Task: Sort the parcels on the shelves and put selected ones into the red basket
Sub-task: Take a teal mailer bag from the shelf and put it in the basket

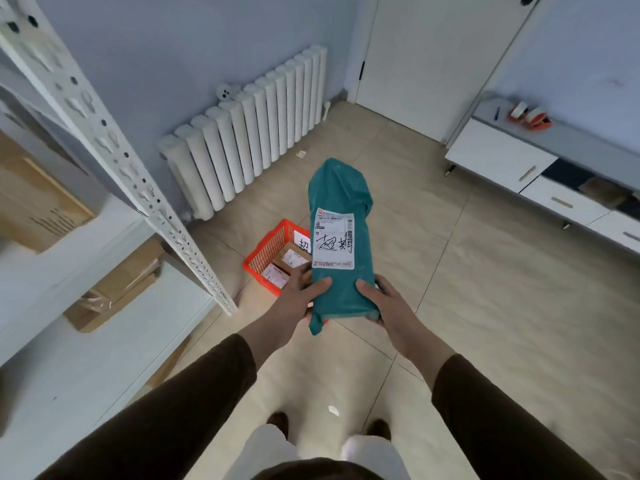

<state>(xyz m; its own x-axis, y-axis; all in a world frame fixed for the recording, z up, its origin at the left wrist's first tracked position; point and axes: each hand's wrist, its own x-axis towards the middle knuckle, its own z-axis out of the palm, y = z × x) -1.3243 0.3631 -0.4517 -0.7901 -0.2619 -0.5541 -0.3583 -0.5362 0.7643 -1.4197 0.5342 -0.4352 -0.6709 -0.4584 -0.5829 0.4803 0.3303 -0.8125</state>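
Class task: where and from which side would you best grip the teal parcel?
Grip the teal parcel at its near end, one hand from each long side, as the left hand and right hand do: it is long, soft and narrow.

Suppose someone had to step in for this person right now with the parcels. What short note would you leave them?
Hands: left hand and right hand both grip the near end of the teal parcel, label facing up, held in the air above the floor.
Things: the red basket sits on the floor by the shelf post, partly hidden behind the parcel. It already holds at least two labelled parcels. Cardboard boxes remain on the shelves at left.
Done: some parcels are in the basket.
Left: probably lower the teal parcel into the basket, then check the remaining boxes.
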